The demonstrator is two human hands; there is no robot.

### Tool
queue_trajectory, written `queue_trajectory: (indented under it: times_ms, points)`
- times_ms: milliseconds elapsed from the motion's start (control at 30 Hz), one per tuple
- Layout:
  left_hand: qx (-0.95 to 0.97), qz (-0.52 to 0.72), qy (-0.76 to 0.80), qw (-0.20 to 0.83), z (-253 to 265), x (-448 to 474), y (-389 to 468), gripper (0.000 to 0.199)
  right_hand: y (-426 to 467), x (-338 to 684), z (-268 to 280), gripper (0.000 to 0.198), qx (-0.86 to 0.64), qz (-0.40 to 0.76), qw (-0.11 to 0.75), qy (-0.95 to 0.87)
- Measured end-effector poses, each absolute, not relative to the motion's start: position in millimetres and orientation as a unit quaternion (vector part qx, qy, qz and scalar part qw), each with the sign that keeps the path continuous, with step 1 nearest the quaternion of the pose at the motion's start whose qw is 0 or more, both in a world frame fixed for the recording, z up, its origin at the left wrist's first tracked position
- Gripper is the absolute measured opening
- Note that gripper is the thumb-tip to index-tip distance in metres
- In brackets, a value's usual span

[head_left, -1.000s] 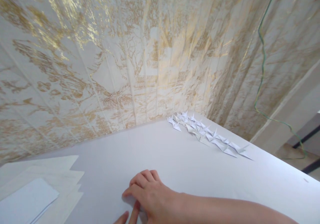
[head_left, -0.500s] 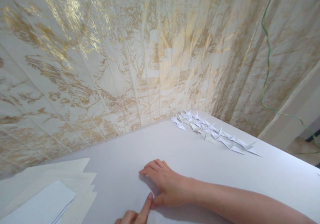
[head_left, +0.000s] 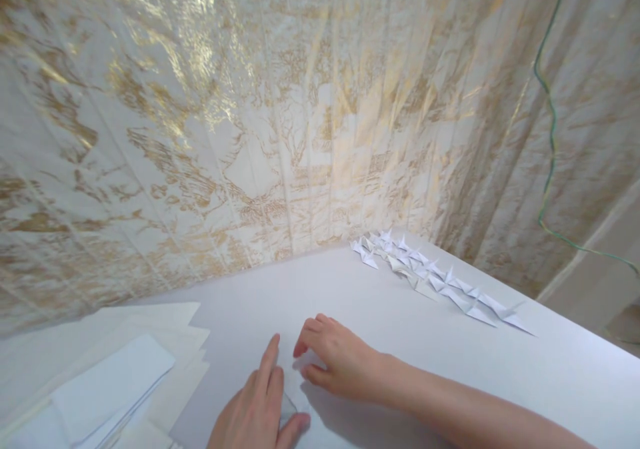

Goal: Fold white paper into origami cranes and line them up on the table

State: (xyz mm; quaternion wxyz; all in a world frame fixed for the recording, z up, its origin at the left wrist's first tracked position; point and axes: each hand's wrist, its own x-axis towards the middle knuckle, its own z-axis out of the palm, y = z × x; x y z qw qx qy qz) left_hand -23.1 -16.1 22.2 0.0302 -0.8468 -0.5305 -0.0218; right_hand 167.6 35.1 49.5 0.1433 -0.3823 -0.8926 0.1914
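Note:
At the bottom middle, my left hand (head_left: 255,399) rests over a piece of white paper (head_left: 289,405), its index finger stretched forward and its thumb spread to the right. Most of that paper is hidden under the hand. Just to the right is my right hand (head_left: 343,359), fingers loosely curved and thumb apart from them, with nothing visible between. It hovers at or just above the white table (head_left: 260,295); whether it touches the surface I cannot tell.
Several folded white paper cranes (head_left: 440,279) stand in rows at the far right. Stacked paper sheets (head_left: 185,342) lie on the left, with smaller white folded sheets (head_left: 115,385) on top. A gold-patterned curtain (head_left: 260,135) hangs behind; a green cord (head_left: 553,135) runs down it.
My left hand has come further into view and forward, its fingers now spread over the paper. My right hand has drawn its fingers in, away from the left. The view has shifted slightly left.

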Motion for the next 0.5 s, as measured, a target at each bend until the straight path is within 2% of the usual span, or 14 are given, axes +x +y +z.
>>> queue_trajectory:
  times_ms: [67, 133, 267, 400, 500]
  points:
    - [-0.841, -0.014, -0.541, -0.030, 28, -21, -20, 0.038, 29, 159, 45, 0.010, -0.364, 0.192, 0.125, -0.903]
    - [-0.841, -0.004, -0.538, -0.058, 33, -25, -22, 0.044, 25, 151, 40, 0.009, -0.371, 0.192, 0.126, -0.900]
    - [-0.852, 0.003, -0.521, -0.059, 41, -37, -23, 0.043, 25, 144, 35, 0.015, -0.384, 0.210, 0.116, -0.892]
    - [-0.860, -0.022, -0.506, -0.067, 42, -45, -22, 0.040, 25, 149, 40, 0.033, -0.386, 0.253, 0.101, -0.881]
    - [-0.862, -0.037, -0.502, -0.060, 35, -50, -24, 0.039, 26, 153, 43, 0.038, -0.387, 0.276, 0.097, -0.875]
